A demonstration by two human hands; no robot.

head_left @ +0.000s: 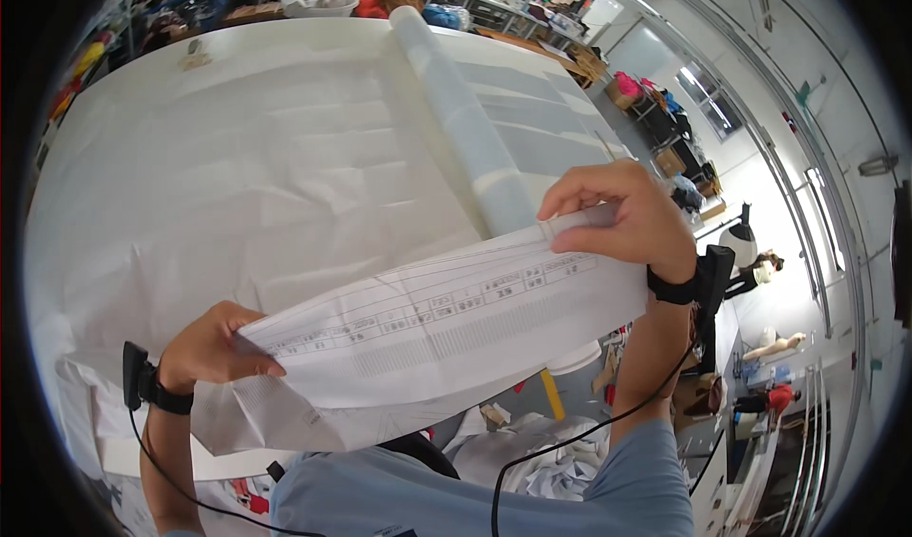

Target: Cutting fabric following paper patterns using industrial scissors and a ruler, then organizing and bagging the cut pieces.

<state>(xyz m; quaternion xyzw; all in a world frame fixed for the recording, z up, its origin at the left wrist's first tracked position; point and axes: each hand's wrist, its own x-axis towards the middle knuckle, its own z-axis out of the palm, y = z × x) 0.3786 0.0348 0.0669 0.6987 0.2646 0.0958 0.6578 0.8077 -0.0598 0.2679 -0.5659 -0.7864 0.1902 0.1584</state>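
Between my two hands stretches a large white printed paper sheet (456, 319), lifted over the near edge of the table. Lines, rows of small print and a block of fine strokes run along it. My left hand (217, 347) pinches its left end, thumb in front, and the paper folds and hangs below. At the upper right, my right hand (622, 219) grips the top edge between thumb and fingers, where the paper curls over. Both wrists wear dark bands with cabled devices. Part of the sheet's lower edge hangs close to my body.
A wide table (114, 91) carries creased white paper (266, 176). A long pale roll (461, 110) lies across it, beside bluish-grey sheeting (541, 110). Crumpled white material (541, 456) is heaped below the near edge. Shelves with bundles stand behind; a person in red (781, 399) is far right.
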